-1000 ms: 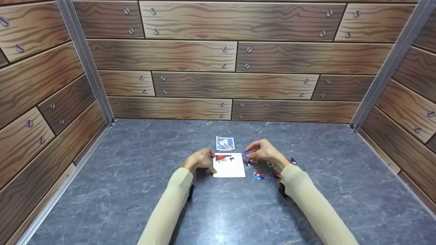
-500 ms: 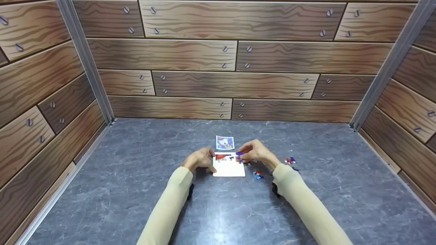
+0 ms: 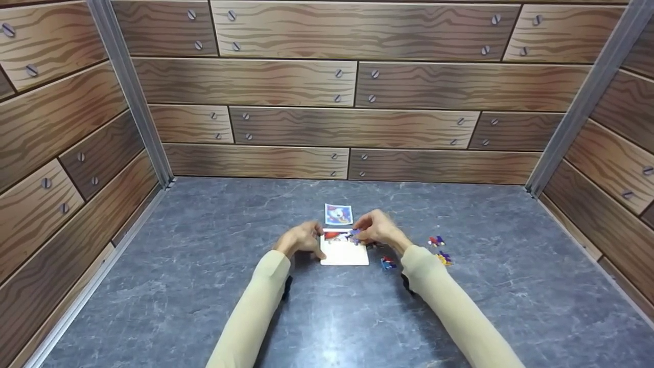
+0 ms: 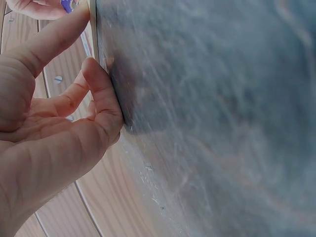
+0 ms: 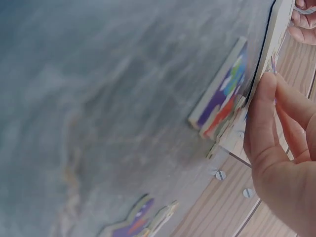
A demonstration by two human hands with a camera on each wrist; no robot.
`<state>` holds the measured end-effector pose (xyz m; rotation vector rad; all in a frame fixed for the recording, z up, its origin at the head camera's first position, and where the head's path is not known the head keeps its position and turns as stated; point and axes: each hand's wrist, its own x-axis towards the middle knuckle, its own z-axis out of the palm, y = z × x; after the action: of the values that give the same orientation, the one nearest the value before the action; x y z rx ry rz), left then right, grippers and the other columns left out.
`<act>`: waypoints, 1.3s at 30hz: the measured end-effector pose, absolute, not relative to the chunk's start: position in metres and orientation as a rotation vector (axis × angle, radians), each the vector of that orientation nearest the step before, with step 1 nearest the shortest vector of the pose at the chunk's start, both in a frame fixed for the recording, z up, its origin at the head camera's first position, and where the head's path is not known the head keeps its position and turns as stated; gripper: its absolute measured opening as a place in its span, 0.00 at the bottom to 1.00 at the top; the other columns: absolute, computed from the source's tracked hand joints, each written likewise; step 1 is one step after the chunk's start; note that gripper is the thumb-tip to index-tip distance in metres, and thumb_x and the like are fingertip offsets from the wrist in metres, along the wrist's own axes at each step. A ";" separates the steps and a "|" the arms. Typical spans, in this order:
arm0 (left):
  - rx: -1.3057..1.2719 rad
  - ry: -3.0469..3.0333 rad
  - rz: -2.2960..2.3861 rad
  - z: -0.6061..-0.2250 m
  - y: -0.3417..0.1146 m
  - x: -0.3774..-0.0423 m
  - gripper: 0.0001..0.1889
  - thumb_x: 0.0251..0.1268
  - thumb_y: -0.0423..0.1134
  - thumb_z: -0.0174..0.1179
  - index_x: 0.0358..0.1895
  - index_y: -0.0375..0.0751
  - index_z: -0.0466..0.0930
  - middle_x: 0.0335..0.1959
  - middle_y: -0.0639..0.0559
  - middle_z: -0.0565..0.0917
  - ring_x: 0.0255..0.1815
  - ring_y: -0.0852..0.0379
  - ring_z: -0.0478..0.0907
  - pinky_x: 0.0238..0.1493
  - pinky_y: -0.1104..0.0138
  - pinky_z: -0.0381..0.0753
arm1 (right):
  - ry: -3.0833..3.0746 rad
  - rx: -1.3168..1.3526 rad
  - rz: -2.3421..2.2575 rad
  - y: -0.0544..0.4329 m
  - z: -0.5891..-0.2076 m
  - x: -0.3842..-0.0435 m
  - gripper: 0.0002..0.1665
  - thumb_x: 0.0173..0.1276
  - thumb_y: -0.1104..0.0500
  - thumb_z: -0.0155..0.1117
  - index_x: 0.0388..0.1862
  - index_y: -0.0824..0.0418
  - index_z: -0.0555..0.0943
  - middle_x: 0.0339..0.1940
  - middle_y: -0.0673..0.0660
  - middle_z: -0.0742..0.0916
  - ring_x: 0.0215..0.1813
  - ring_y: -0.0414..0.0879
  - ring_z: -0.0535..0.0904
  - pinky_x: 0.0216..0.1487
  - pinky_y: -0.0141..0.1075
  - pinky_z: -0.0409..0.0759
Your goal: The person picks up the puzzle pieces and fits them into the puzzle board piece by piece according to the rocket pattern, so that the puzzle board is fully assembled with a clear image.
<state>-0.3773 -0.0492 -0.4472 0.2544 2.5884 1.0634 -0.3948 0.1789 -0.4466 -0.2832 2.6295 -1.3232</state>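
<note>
A white square puzzle board (image 3: 345, 255) lies flat on the table, with red, white and purple pieces fitted along its far edge. My left hand (image 3: 301, 239) holds the board's left side, thumb near the front corner and bent fingers near the back corner; the left wrist view shows the thumb and a finger at this edge. Over the board's far right corner, my right hand (image 3: 379, 228) pinches a purple jigsaw piece (image 3: 355, 233) between thumb and fingers. In the right wrist view its fingertips are right at the board's edge and hide most of this piece.
Just behind the board lies a small picture card (image 3: 338, 214). Loose jigsaw pieces sit to the right: a blue and red one (image 3: 388, 262), a red and blue one (image 3: 437, 240) and a yellow and purple one (image 3: 443, 257). Wood-patterned walls (image 3: 286, 163) enclose the table.
My right hand has moved left from beside the board to its far right corner, carrying the purple jigsaw piece. Loose pieces under the right forearm have come into view. The left hand stays put.
</note>
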 end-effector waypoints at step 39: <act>0.274 2.608 1.045 -0.445 -0.050 -0.376 0.29 0.44 0.30 0.77 0.51 0.38 0.73 0.36 0.52 0.72 0.37 0.56 0.67 0.40 0.66 0.67 | 2.779 -0.445 -1.036 0.176 -0.445 -0.396 0.17 0.50 0.68 0.76 0.41 0.65 0.88 0.35 0.57 0.88 0.35 0.42 0.77 0.35 0.30 0.74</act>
<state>-0.3764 -0.0505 -0.4455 0.2741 2.6076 1.0447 -0.3961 0.1759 -0.4453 -0.4446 2.7785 -1.0360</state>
